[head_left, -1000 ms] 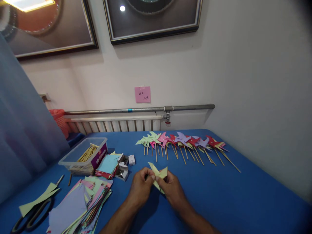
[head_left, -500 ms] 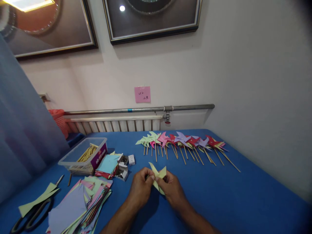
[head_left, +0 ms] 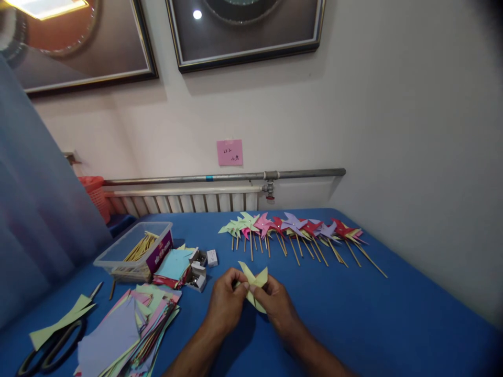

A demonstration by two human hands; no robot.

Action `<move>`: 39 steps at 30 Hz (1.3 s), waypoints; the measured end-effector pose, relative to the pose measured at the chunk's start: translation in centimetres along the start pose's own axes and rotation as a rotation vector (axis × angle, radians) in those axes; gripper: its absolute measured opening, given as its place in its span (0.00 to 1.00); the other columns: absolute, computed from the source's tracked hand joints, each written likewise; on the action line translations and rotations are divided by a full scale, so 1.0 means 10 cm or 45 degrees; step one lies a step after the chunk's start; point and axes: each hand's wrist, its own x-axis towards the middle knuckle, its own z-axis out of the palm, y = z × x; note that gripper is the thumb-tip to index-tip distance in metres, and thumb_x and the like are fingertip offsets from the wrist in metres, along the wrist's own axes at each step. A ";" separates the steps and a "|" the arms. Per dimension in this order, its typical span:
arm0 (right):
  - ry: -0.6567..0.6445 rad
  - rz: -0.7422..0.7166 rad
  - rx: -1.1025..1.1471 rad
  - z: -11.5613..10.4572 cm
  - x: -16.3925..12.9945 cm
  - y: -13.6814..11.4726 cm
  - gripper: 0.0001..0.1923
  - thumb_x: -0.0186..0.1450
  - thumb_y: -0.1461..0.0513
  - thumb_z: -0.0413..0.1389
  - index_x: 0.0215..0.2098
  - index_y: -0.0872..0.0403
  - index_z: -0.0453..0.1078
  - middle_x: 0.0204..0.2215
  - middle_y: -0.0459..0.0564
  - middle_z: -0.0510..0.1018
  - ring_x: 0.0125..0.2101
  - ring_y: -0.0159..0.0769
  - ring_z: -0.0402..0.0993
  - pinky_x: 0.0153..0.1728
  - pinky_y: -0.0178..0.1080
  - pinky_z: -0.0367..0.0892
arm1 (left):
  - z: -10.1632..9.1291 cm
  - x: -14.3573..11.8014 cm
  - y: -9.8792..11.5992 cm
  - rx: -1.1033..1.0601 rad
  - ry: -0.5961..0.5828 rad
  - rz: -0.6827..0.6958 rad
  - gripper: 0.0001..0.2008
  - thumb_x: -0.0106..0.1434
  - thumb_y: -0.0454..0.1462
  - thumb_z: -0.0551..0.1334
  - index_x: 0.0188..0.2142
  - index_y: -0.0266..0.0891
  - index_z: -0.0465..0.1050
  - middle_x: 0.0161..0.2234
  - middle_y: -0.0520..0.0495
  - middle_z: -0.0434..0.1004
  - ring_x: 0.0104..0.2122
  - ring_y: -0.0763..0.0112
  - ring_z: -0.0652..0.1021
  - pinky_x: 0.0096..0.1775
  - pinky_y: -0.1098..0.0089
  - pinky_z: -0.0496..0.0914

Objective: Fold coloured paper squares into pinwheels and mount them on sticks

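Pinching from both sides, the left hand (head_left: 227, 301) and the right hand (head_left: 277, 306) meet at the middle of a pale yellow paper pinwheel (head_left: 253, 280), fingertips closed on its folded centre, its points fanning up just above the blue desk (head_left: 353, 314). Beyond the hands, a row of finished pinwheels (head_left: 294, 228) on wooden sticks lies across the desk, green through pink to red. Off to the left sits a clear plastic box (head_left: 135, 251) with sticks inside, small boxes of pins (head_left: 200, 269) beside it, a stack of coloured paper sheets (head_left: 126, 330) nearer, and black scissors (head_left: 51, 348) at the edge.
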 end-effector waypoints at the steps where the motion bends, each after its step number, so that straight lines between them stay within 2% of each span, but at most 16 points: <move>1: 0.004 0.001 0.005 0.00 0.01 0.01 0.21 0.53 0.47 0.71 0.35 0.53 0.77 0.25 0.47 0.81 0.28 0.41 0.77 0.30 0.38 0.70 | 0.00 0.00 0.00 -0.022 -0.005 0.004 0.08 0.54 0.42 0.64 0.28 0.40 0.72 0.23 0.55 0.70 0.25 0.70 0.68 0.30 0.70 0.60; 8: 0.016 0.002 0.015 -0.03 0.03 0.06 0.20 0.54 0.49 0.70 0.38 0.54 0.80 0.29 0.50 0.85 0.31 0.43 0.79 0.33 0.39 0.71 | 0.04 0.01 -0.02 -0.236 -0.004 -0.009 0.11 0.52 0.42 0.69 0.31 0.40 0.73 0.26 0.54 0.75 0.28 0.69 0.73 0.33 0.71 0.66; 12: 0.034 -0.001 0.027 -0.05 0.06 0.11 0.20 0.53 0.49 0.71 0.37 0.54 0.79 0.29 0.48 0.84 0.29 0.41 0.78 0.33 0.39 0.71 | 0.05 0.06 -0.06 -0.411 0.013 -0.138 0.21 0.46 0.44 0.72 0.38 0.39 0.76 0.26 0.51 0.78 0.27 0.68 0.76 0.33 0.70 0.67; 16: 0.061 -0.002 -0.005 -0.06 0.05 0.11 0.19 0.54 0.50 0.69 0.36 0.54 0.78 0.26 0.46 0.82 0.27 0.38 0.75 0.31 0.37 0.68 | 0.02 0.12 -0.19 -0.395 -0.054 -0.241 0.19 0.46 0.48 0.73 0.31 0.37 0.78 0.24 0.50 0.77 0.25 0.72 0.73 0.31 0.70 0.64; 18: 0.049 -0.002 -0.012 -0.06 0.04 0.08 0.18 0.54 0.50 0.68 0.34 0.53 0.76 0.26 0.46 0.82 0.26 0.37 0.74 0.30 0.37 0.67 | 0.02 0.15 -0.26 -0.372 -0.101 -0.250 0.17 0.46 0.48 0.73 0.26 0.37 0.77 0.21 0.51 0.75 0.23 0.73 0.70 0.30 0.71 0.62; 21: 0.027 -0.008 -0.047 -0.05 0.01 0.03 0.16 0.55 0.51 0.67 0.34 0.52 0.76 0.27 0.46 0.82 0.28 0.39 0.75 0.30 0.37 0.68 | 0.03 0.15 -0.30 -0.369 -0.084 -0.231 0.16 0.45 0.46 0.74 0.24 0.37 0.75 0.19 0.53 0.72 0.21 0.75 0.67 0.28 0.71 0.59; 26: 0.034 -0.019 -0.093 -0.06 0.01 0.04 0.15 0.55 0.51 0.66 0.33 0.52 0.74 0.27 0.47 0.82 0.29 0.40 0.76 0.31 0.38 0.69 | 0.05 0.13 -0.25 -0.391 -0.064 -0.184 0.19 0.44 0.47 0.77 0.22 0.39 0.71 0.19 0.55 0.70 0.21 0.75 0.67 0.28 0.72 0.60; 30: 0.023 -0.011 -0.085 -0.07 0.02 0.06 0.16 0.55 0.50 0.65 0.33 0.53 0.75 0.26 0.48 0.82 0.30 0.41 0.76 0.32 0.39 0.70 | 0.05 0.12 -0.23 -0.422 -0.078 -0.184 0.17 0.44 0.44 0.76 0.22 0.39 0.71 0.18 0.56 0.70 0.21 0.76 0.66 0.27 0.73 0.59; 34: 0.022 -0.008 -0.089 -0.06 0.01 0.04 0.17 0.55 0.49 0.67 0.34 0.53 0.76 0.27 0.48 0.82 0.30 0.41 0.76 0.31 0.38 0.69 | 0.05 0.12 -0.19 -0.456 -0.058 -0.249 0.15 0.42 0.43 0.74 0.21 0.39 0.71 0.18 0.55 0.71 0.20 0.76 0.66 0.27 0.73 0.58; 39: -0.015 0.013 -0.036 -0.04 0.01 0.03 0.17 0.54 0.50 0.68 0.31 0.52 0.75 0.25 0.45 0.80 0.26 0.38 0.72 0.29 0.37 0.66 | 0.03 0.10 -0.09 -0.445 -0.054 -0.313 0.15 0.40 0.43 0.73 0.18 0.40 0.69 0.16 0.56 0.67 0.19 0.78 0.62 0.25 0.73 0.54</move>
